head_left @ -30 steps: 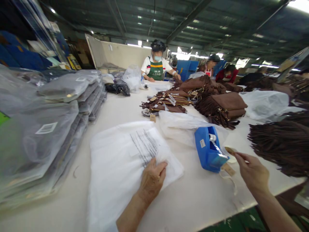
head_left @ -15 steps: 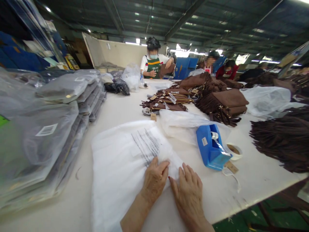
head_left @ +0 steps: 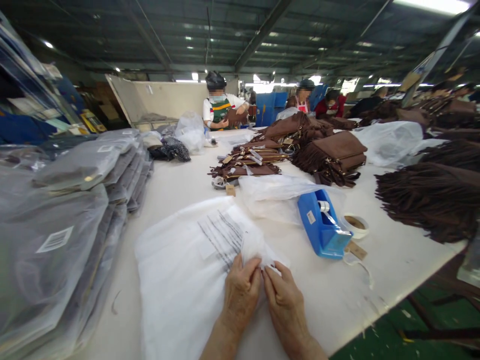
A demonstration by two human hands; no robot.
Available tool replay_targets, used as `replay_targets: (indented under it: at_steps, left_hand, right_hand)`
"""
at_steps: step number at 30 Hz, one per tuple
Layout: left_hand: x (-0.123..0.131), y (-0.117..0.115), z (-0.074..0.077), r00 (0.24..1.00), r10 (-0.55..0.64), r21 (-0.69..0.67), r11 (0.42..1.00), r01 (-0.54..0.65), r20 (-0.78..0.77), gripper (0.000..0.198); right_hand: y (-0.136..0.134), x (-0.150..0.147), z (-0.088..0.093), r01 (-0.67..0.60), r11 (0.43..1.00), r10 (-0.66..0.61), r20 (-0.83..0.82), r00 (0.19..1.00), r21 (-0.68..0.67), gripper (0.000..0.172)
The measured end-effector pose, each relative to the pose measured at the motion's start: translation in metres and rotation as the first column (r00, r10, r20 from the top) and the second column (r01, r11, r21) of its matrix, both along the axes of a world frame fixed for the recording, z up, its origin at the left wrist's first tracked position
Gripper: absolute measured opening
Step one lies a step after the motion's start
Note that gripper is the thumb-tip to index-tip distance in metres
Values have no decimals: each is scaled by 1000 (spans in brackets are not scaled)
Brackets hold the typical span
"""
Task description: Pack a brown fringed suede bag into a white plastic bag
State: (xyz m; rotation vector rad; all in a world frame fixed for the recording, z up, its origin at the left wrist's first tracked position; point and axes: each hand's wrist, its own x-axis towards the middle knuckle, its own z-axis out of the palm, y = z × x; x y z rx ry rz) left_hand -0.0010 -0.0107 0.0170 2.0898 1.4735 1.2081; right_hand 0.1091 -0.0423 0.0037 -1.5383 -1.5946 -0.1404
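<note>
White bag: the soft white plastic bag with 4 or so dark printed lines (head_left: pixel 183 280) lies flat on the pale work table (head_left: pixel 333 300), in front of the wearer, its right-hand corner gathered at the fingers.
Left hand: the bare left hand (head_left: pixel 240 287) is nearly closed, thumb against curled forefinger, pinching the gathered plastic just below the print.
Right hand: the bare right hand (head_left: pixel 287 297) is close beside it, thumb and forefinger drawn together on the bag's edge; the other fingers curl under, and their hold cannot be told.
Feel of the plastic: probably light, limp and a little slippery; it creases easily and could tear under a hard pull. The contents, if any, cannot be told.
Where to grip: the bunched edge gives the surest pinch; the broad flat part would likely slide or wrinkle.
Tape dispenser: the blue plastic tape dispenser (head_left: pixel 322 227) stands to the right, apart from the right hand, and would block a wide sweep that way.
Beside the dispenser: a white tape roll with a brown core (head_left: pixel 356 226) and a tan card tag on white cord (head_left: pixel 356 250) lie near its front end.
Behind the bag: a crumpled sheet of translucent film (head_left: pixel 268 197) crowds the space, then a stack of brown bags with gold zips (head_left: pixel 253 157).
Left side: the tall pile of grey goods in clear sleeves (head_left: pixel 71 220) limits room, with a strip of table between.
Far side: 1 co-worker in a green apron (head_left: pixel 217 112) handles a brown piece.
</note>
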Motion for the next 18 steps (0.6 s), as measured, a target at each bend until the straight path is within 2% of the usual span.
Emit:
replay_targets:
  at_steps: [3, 7, 10, 13, 15, 18]
  left_hand:
    - [-3, -2, -1, 998, -58, -9, 998, 58, -6, 22]
    - [-7, -4, -4, 993, -114, -17, 993, 114, -23, 28]
    - [-6, -3, -5, 996, -79, -29, 997, 78, -42, 30]
    - [-5, 0, -6, 997, -63, -55, 997, 61, -36, 23]
    - [-4, 1, -5, 998, -53, -47, 998, 51, -37, 25]
    - [-3, 2, -5, 998, 10, 28, 1000, -8, -66, 25]
  right_hand:
    - [0, -2, 4, -50, 994, 63, -126, 990, 99, 22]
    - [-5, 0, 10, -200, 972, 217, -158, 963, 120, 40]
    - [-10, 3, 16, -307, 945, 315, -58, 947, 116, 48]
    - [-14, 8, 21, -395, 911, 385, 98, 917, 118, 50]
    - [-15, 12, 21, -356, 925, 336, 152, 930, 135, 45]
    - [-12, 19, 13, -66, 989, 37, 212, 977, 130, 29]
